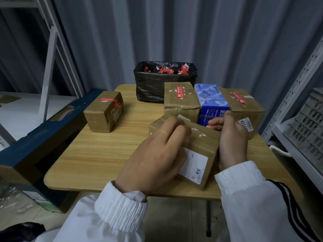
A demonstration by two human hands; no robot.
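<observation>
– While both hands are on it, where does the cardboard box [206,138] lie?

– Lower centre of the frame, on the wooden surface [104,147], turned at a slant to the front edge. A white label [194,165] shows on its near face. I cannot tell whether the whole base rests on the wood.

– How is the left hand [157,154] set?

– It lies over the top of the box, fingers bent down onto the upper face and the heel of the hand by the label. It grips the box. The fingertips are blurred, so I cannot say if they pinch anything more.

– And the right hand [230,138]?

– It is against the box's right side, thumb running up along the edge and fingers curled round the far end. It holds the box too.

– What else is on the surface?

– A taped left box [104,110] stands well apart at centre left. A middle box [180,100] sits just behind the held one, with a blue pack [212,102] touching its right side. A right box [244,109] carrying a barcode sticker [245,125] is beyond that. At the far edge stands a bin [157,88] lined with black plastic, with red scraps [166,69] inside.
</observation>
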